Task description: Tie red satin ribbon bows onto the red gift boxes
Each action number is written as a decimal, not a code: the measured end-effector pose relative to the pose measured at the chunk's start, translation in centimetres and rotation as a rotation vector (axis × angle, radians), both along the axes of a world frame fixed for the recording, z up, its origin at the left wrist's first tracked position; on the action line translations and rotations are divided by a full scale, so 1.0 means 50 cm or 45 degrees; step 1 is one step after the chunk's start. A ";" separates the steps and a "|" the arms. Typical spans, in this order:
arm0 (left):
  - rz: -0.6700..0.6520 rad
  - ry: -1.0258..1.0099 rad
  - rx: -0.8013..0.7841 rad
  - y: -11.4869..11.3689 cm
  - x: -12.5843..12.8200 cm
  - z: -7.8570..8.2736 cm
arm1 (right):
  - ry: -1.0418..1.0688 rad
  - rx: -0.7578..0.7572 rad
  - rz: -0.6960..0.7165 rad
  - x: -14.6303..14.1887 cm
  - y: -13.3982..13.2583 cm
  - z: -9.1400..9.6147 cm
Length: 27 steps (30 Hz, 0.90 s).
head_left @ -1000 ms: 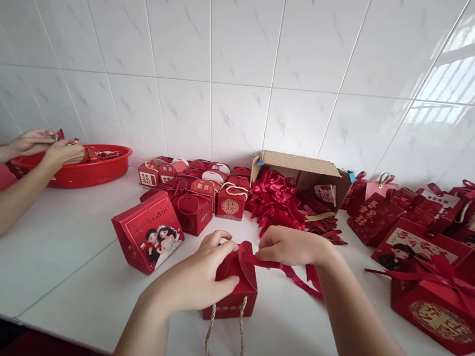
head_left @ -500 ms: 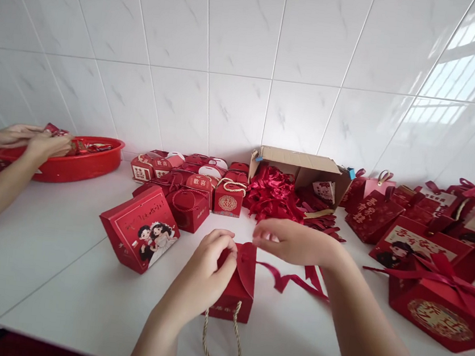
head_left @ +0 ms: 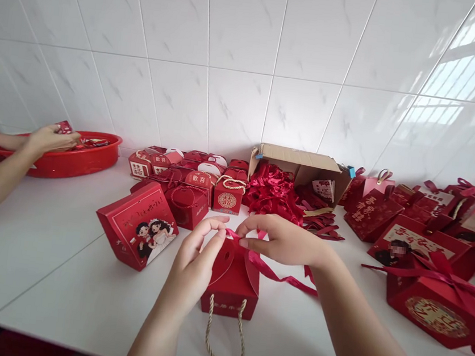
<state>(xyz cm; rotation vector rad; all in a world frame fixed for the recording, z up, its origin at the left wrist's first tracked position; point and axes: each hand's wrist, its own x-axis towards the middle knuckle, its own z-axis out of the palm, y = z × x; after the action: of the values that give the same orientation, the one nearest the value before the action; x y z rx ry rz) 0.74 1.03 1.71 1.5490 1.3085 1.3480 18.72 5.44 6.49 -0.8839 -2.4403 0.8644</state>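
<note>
A small red gift box (head_left: 232, 283) with a beige rope handle (head_left: 222, 342) stands on the white counter (head_left: 59, 272) in front of me. Above its closed top flaps both hands pinch a dark red ribbon (head_left: 272, 272). My left hand (head_left: 194, 259) holds the ribbon's end between thumb and forefinger at the left. My right hand (head_left: 279, 240) pinches it at the right, and the rest trails away to the right across the counter.
A larger red box with a cartoon couple (head_left: 137, 232) lies to the left. Several finished red boxes (head_left: 196, 187) line the wall beside a cardboard carton of ribbons (head_left: 295, 176). More red boxes (head_left: 437, 269) crowd the right. Another person's hands (head_left: 51, 137) work at a red basin (head_left: 72, 159).
My hands have let go of the box's flaps, which are now shut, and have lifted the ribbon above the top, pinched between both. The other person's hands moved slightly over the basin.
</note>
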 end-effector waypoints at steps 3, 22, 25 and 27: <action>-0.017 0.241 0.045 -0.010 -0.019 0.003 | 0.200 0.005 -0.073 0.006 -0.009 0.017; -0.052 0.471 -0.079 -0.036 -0.065 -0.007 | 1.367 0.359 -0.441 0.103 -0.108 0.089; -0.073 0.502 -0.091 -0.035 -0.064 -0.010 | 1.197 0.110 -0.400 0.078 -0.092 0.080; -0.072 0.500 -0.106 -0.034 -0.063 -0.010 | 1.110 -0.014 -0.382 0.055 -0.082 0.072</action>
<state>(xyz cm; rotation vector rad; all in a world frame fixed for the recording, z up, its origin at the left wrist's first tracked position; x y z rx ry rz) -2.41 -0.68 1.22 1.8386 1.5178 0.9706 21.46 1.34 10.08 -0.6539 -1.5129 0.8977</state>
